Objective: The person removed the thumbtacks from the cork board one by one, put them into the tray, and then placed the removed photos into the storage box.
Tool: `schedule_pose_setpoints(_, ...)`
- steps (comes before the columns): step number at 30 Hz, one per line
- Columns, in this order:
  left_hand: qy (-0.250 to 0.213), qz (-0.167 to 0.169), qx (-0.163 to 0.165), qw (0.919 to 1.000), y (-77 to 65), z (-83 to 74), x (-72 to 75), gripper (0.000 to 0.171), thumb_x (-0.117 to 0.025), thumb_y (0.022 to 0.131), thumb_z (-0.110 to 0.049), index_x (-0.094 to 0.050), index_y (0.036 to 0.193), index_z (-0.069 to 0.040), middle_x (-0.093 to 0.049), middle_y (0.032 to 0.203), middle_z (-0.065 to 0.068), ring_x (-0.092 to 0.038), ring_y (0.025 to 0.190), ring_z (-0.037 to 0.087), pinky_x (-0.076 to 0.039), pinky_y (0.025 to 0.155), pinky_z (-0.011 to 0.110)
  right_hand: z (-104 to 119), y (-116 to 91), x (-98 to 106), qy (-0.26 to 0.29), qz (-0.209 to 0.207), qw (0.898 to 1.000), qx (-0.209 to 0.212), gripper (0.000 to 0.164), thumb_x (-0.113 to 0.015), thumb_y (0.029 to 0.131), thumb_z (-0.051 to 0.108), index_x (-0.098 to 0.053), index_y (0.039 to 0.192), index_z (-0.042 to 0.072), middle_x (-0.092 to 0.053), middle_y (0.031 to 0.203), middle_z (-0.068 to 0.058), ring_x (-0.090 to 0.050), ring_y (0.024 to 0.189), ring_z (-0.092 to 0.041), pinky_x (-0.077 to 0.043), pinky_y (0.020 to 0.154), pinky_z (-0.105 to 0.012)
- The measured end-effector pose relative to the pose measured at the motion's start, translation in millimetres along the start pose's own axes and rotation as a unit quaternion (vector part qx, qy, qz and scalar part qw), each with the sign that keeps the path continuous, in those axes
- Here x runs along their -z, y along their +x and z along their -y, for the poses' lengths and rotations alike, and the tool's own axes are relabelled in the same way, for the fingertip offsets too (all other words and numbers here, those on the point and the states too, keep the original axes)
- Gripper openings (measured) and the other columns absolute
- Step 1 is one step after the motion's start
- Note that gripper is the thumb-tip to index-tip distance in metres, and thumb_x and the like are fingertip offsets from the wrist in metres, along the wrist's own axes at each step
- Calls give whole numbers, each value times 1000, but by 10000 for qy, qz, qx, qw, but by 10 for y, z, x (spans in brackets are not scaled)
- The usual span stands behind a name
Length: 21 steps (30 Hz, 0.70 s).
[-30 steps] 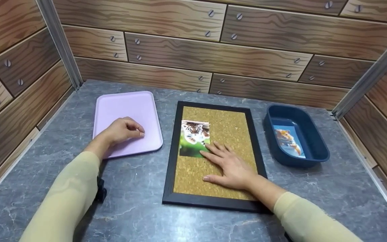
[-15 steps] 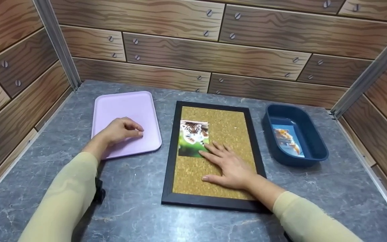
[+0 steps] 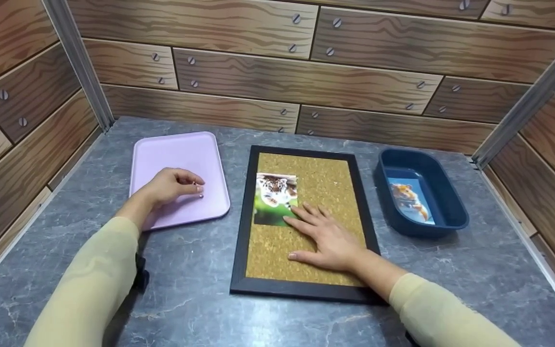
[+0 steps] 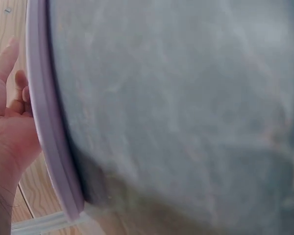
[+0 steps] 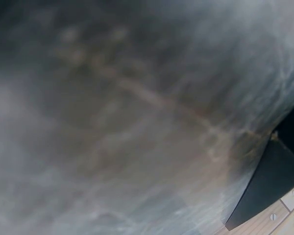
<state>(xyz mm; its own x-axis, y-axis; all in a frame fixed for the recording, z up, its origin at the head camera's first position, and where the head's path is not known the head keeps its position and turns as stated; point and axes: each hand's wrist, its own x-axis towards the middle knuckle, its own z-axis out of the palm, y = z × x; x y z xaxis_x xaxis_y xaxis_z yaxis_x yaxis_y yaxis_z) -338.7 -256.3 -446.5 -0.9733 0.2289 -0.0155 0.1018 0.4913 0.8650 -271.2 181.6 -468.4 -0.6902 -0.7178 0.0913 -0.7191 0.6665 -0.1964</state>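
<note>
On the lilac tray (image 3: 181,154), my left hand (image 3: 169,187) has its fingers curled, with thumb and index fingertips close together around a tiny shiny pin-like piece (image 3: 201,196), too small to make out clearly. My right hand (image 3: 329,241) lies flat with spread fingers on the black-framed cork board (image 3: 277,253). Its fingertips touch the lower right edge of a tiger photo (image 3: 275,198) lying on the board's left side. In the left wrist view, the left hand (image 4: 12,117) shows partly behind the tray's rim (image 4: 44,98); its fingertips are hidden there.
A dark blue bin (image 3: 451,205) stands right of the board, with a hamster picture (image 3: 411,201) in it. Grey marbled table (image 3: 186,270) lies beneath everything. Wood-patterned walls (image 3: 239,72) enclose the back and sides. The right wrist view shows mainly blurred tabletop and the frame's black edge (image 5: 267,188).
The whole scene shifts slightly left in the head view. My left fingertips shift a little over the tray, and the tiny piece shows more clearly. My right hand stays on the board.
</note>
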Motion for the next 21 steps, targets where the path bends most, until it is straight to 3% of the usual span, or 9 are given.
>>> schedule_pose_setpoints(12, 19, -159, -157, 9997, 49, -196, 4, 33, -81, 95, -16, -77, 122, 1, -62, 101, 4, -51, 93, 20, -42, 79, 25, 10, 3, 6, -44, -14, 10000, 26, 89, -47, 97, 82, -33, 168, 30, -22, 176, -2, -16, 161, -35, -11, 128, -58)
schedule_pose_setpoints(17, -113, -92, -244, 9996, 137, -349, -61, 35, -81, 95, -14, -75, 125, 2, -63, 105, 7, -52, 92, 19, -46, 73, 21, 8, 6, 1, -59, -37, 10000, 40, 89, -47, 96, 82, -34, 168, 30, -23, 176, -2, -16, 161, -35, -11, 128, -58)
schedule_pose_setpoints(21, -143, 11, -373, 9992, 236, -473, -155, 37, -80, 95, -13, -73, 128, 3, -66, 107, 9, -54, 95, 19, -47, 75, 22, -2, -1, -7, 0, -60, 10000, 37, 89, -48, 97, 81, -35, 168, 29, -23, 175, -3, -17, 161, -35, -12, 128, -59)
